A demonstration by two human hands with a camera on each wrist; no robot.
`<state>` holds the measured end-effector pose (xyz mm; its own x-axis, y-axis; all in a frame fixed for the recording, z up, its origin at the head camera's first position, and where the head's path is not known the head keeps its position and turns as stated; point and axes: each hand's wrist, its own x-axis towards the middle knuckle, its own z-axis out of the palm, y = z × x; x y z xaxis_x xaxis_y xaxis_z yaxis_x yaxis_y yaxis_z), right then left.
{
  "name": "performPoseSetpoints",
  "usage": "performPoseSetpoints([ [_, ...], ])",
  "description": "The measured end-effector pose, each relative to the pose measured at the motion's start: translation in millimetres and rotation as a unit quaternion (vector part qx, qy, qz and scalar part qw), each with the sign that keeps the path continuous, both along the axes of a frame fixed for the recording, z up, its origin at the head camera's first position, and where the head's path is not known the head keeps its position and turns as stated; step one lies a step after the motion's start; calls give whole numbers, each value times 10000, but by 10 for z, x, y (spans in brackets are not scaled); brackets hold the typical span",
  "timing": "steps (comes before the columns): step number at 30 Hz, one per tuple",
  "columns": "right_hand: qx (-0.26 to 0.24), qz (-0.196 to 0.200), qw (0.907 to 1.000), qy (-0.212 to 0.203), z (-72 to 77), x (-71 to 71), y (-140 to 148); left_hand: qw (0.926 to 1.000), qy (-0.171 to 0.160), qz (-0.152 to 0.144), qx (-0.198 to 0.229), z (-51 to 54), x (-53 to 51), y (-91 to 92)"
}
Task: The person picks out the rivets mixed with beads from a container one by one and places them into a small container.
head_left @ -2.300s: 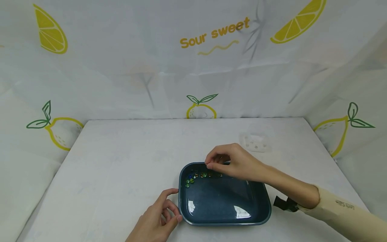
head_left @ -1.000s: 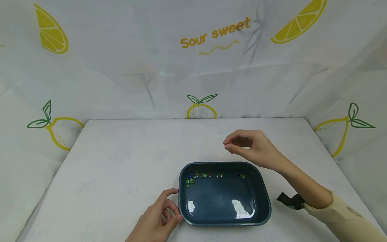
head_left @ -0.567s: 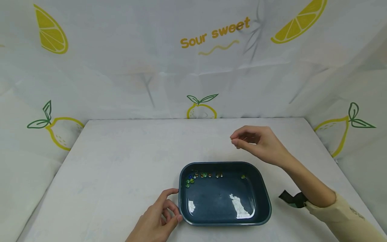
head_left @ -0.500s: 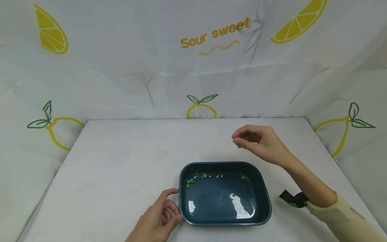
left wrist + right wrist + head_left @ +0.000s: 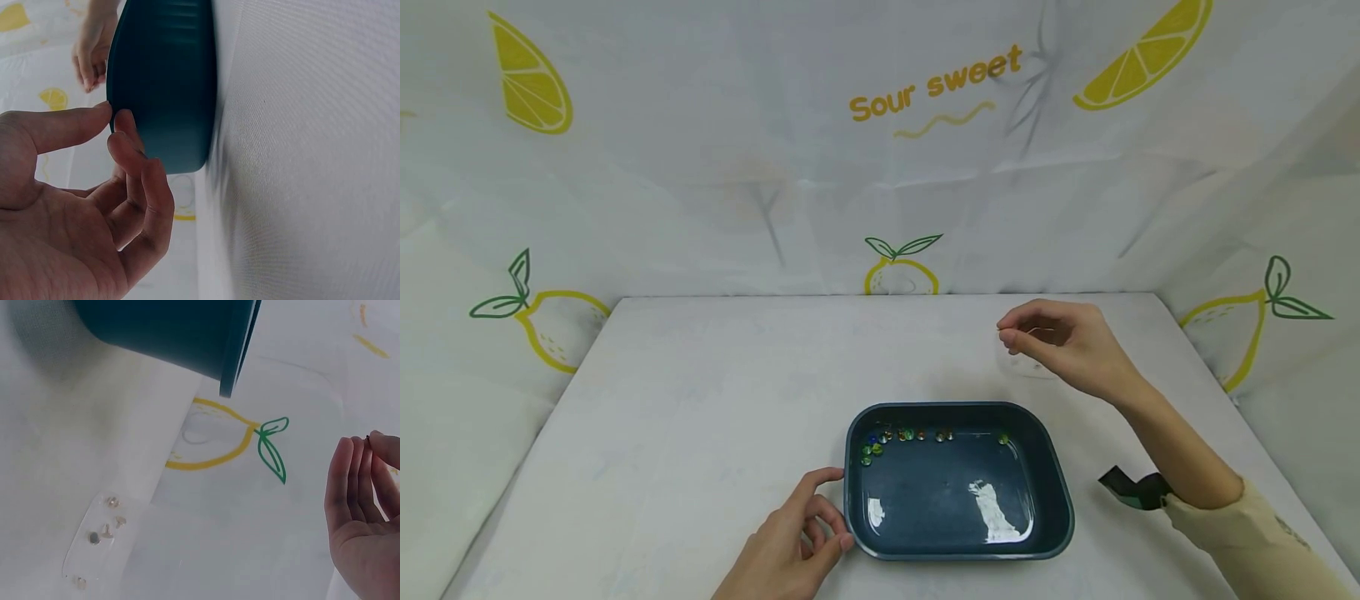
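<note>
I am pinching a tiny item (image 5: 367, 439), too small to identify, with my right hand (image 5: 1066, 346). The blue tray (image 5: 917, 500) is lying nearer and to the left of those fingers, its long axis running left to right, shiny beads (image 5: 908, 434) lying mostly along its far side. A clear container (image 5: 84, 553) of studs (image 5: 107, 533) is showing partly behind that hand. My left hand (image 5: 793, 537) is resting loosely curved fingers against the tray's left edge.

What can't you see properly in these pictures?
Speck pinched by the right hand: too small to identify, head and right wrist views.
Part of the clear tray: behind that hand, head view.
Inside of the blue dish: behind its wall, left wrist view.
</note>
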<state>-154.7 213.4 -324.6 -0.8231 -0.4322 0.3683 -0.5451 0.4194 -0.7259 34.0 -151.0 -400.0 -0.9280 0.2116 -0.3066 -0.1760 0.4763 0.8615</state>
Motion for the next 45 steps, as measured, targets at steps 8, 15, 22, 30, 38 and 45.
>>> performPoseSetpoints([
  [8,-1,-115,9999,14,-37,-54,87,10000,-19,-6,-2,0,-3,5],
  [15,-73,-122,9999,70,-66,-116,141,10000,-9,-6,-12,-4,-4,7],
  [22,-34,-344,9994,65,-103,-171,204,10000,14,1,-4,-13,-3,4],
  [30,-29,-490,9987,142,-183,-246,300,10000,30,-22,5,-13,-1,0],
  [38,53,-741,9972,99,-271,-317,371,10000,20,12,-27,-6,-6,7],
  [45,243,-935,9953,103,-358,-389,439,10000,0,13,-23,1,-7,8],
])
